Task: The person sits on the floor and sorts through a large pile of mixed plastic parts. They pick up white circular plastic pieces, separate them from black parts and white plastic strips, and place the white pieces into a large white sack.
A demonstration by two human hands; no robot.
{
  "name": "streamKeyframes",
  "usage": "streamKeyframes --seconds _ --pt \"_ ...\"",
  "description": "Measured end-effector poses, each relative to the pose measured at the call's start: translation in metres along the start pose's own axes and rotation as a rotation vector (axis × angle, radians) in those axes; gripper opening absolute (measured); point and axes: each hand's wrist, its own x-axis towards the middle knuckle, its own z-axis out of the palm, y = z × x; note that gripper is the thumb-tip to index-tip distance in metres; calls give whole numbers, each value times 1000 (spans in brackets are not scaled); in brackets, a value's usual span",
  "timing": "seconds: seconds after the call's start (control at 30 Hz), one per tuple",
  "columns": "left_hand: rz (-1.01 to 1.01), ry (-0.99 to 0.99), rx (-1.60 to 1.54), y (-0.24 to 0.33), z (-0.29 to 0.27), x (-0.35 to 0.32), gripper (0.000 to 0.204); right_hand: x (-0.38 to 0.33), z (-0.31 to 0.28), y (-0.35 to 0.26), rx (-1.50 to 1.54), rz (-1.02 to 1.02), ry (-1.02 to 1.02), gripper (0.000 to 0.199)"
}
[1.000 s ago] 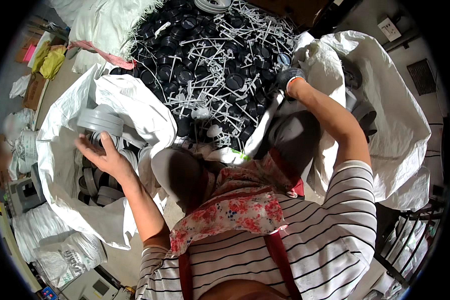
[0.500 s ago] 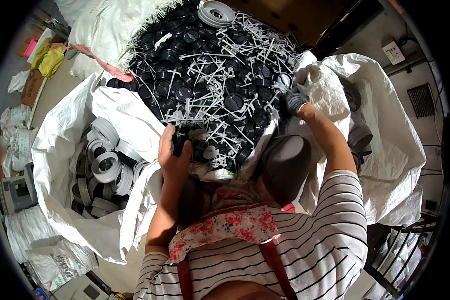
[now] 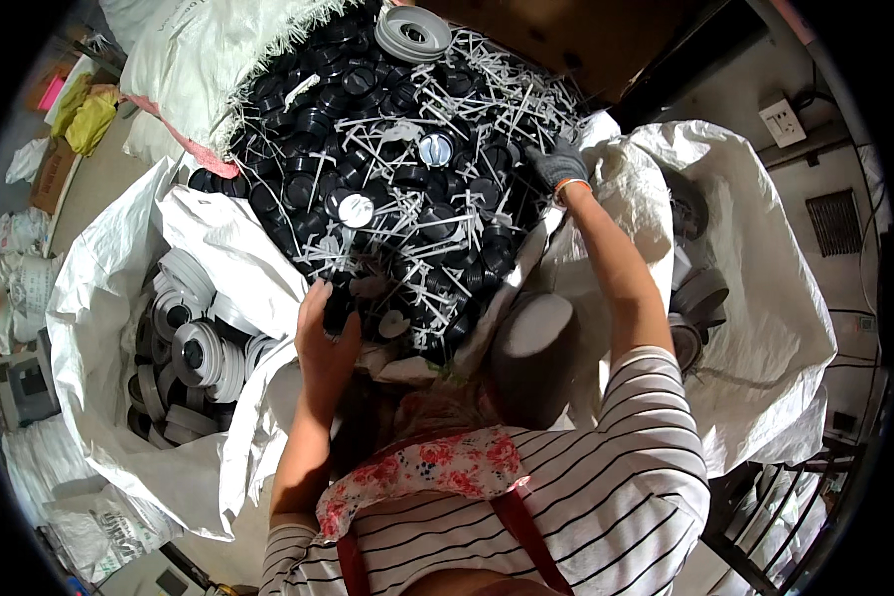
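Left hand (image 3: 326,333) bare, fingers curled round black cap (image 3: 340,310) at near edge of heap (image 3: 397,179). Right hand (image 3: 558,162) gloved, closed on caps at far side; white sack (image 3: 99,298) left.

A heap of black round plastic caps (image 3: 368,129) fills the upper middle of the frame, tangled with thin white plastic sticks (image 3: 437,233) that lie criss-cross at every angle. A few caps show pale grey faces, one near the heap's centre (image 3: 356,210). At the heap's lower left edge, one black cap (image 3: 336,306) sits against the fingers of the bare left hand (image 3: 323,343). At the heap's right edge, the gloved right hand (image 3: 558,164) rests on the caps.
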Motion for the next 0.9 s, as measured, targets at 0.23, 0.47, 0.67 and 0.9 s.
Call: streamKeyframes --seconds 0.23,0.47,0.67,0.9 --pt "-215 -96 50 13 3 11 43 -19 31 -55 956 -14 -664 62" --pt "-337 -193 66 13 9 22 47 65 9 -79 154 -345 122 81" --pt "-567 -252 42 18 3 34 45 154 14 -21 37 64 24 122" --pt "-426 -297 166 -13 9 33 46 215 54 -39 33 -34 20 134"
